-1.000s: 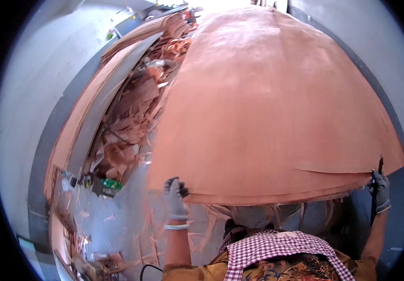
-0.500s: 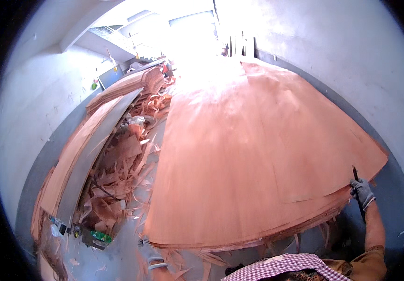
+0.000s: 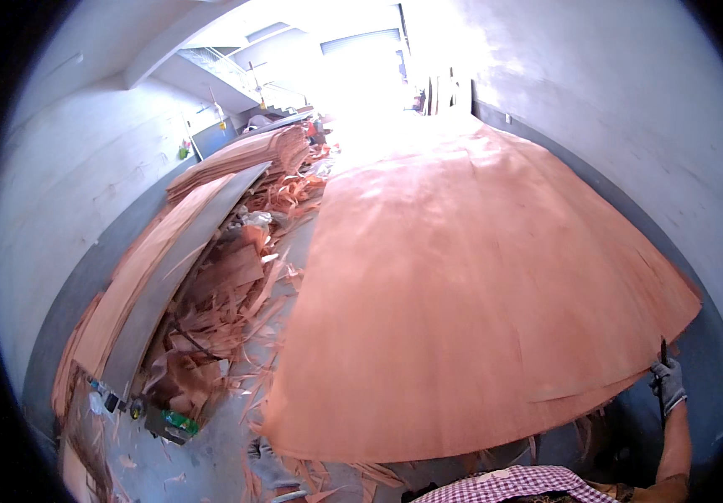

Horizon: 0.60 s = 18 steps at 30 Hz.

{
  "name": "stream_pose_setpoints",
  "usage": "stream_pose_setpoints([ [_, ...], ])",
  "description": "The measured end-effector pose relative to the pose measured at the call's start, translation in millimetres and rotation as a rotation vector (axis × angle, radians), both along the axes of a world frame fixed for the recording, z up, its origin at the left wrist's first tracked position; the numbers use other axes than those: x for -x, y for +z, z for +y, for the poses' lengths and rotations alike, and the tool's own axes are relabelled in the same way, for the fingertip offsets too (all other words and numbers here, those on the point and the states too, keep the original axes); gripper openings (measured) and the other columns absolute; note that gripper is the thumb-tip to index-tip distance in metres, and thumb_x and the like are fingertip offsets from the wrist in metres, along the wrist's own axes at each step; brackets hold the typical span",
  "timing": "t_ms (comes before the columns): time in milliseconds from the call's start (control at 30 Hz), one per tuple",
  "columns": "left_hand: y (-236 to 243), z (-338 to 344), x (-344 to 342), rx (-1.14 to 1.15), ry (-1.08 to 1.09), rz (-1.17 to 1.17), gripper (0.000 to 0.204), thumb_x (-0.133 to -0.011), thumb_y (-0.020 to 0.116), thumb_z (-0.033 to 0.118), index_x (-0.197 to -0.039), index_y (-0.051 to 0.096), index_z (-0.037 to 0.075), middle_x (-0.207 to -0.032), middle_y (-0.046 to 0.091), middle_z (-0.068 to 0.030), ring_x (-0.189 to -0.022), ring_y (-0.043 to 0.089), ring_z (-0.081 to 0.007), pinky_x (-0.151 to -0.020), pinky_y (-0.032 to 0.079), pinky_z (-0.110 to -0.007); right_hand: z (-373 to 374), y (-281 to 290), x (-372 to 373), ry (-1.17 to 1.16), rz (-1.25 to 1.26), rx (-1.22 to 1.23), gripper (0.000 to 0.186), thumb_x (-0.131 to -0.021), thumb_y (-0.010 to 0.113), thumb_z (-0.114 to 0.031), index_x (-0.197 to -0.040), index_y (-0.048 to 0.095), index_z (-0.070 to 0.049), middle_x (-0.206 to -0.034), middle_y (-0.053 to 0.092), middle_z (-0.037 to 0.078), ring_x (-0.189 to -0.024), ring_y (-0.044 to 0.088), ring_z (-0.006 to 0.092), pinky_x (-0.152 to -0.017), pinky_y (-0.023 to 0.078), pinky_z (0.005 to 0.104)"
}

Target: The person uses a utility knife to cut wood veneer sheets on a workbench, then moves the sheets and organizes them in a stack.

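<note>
A broad stack of thin reddish-brown wood veneer sheets [image 3: 429, 310] spreads out before me, its near edge curving toward my body. My right hand [image 3: 670, 384], in a grey glove, is closed round a thin dark stick-like tool [image 3: 663, 348] at the stack's near right corner. The tool stands roughly upright, one end above the fingers and one below. At the near left corner is my gloved left hand [image 3: 262, 449], low beside the veneer's edge. Its fingers are small and blurred, so whether they grip the sheet is unclear. A pale band [image 3: 288, 495] circles the left wrist.
Left of the stack, veneer scraps [image 3: 219, 285] litter the floor. Beyond them lie a long grey board [image 3: 181, 264] and more stacked veneer [image 3: 236, 159] along the wall. A green item [image 3: 179, 422] sits near the board's front end. A wall [image 3: 613, 109] runs along the right.
The top veneer now lies over the seam visible earlier, and its near edge covers more of the layered stack edge. Both hands appear lower in view; the right still grips the dark tool.
</note>
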<state>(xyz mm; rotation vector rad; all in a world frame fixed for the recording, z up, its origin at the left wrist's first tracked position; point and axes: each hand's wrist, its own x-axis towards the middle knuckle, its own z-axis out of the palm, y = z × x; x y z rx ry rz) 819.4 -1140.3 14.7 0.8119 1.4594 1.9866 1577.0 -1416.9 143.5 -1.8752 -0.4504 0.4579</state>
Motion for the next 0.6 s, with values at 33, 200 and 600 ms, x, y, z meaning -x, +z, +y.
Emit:
stream_pose_setpoints([
  [33, -11, -1, 7, 0.002, 0.000, 0.049, 0.005, -0.085, 0.059, 0.007, -0.083, 0.058, 0.003, -0.082, 0.060, -0.0022, -0.066, 0.051, -0.0127, -0.057, 0.043, -0.028, -7, -9, -6, -0.004, -0.015, -0.013, 0.015, -0.082, 0.062, -0.018, -0.081, 0.054, -0.006, -0.052, 0.049, 0.004, -0.035, 0.045, 0.0143, -0.032, 0.033, 0.0267],
  [200, -51, 1, 39, 0.047, -0.016, 0.056, 0.005, -0.082, 0.063, 0.005, -0.084, 0.059, 0.003, -0.075, 0.058, -0.0014, -0.064, 0.052, -0.0128, -0.057, 0.044, -0.028, -28, -39, -35, -0.042, -0.011, -0.009, 0.012, -0.082, 0.060, -0.016, -0.080, 0.053, -0.006, -0.051, 0.050, 0.005, -0.033, 0.046, 0.0156, -0.030, 0.034, 0.0270],
  [600, -20, 1, 18, 0.210, -0.289, 0.075, 0.029, -0.088, 0.058, 0.019, -0.110, 0.061, 0.001, -0.094, 0.060, -0.0020, -0.086, 0.055, -0.0139, -0.077, 0.046, -0.029, 48, -9, -44, 0.115, -0.119, 0.127, 0.021, -0.082, 0.062, -0.025, -0.076, 0.054, -0.007, -0.055, 0.053, 0.005, -0.041, 0.049, 0.0147, -0.037, 0.036, 0.0280],
])
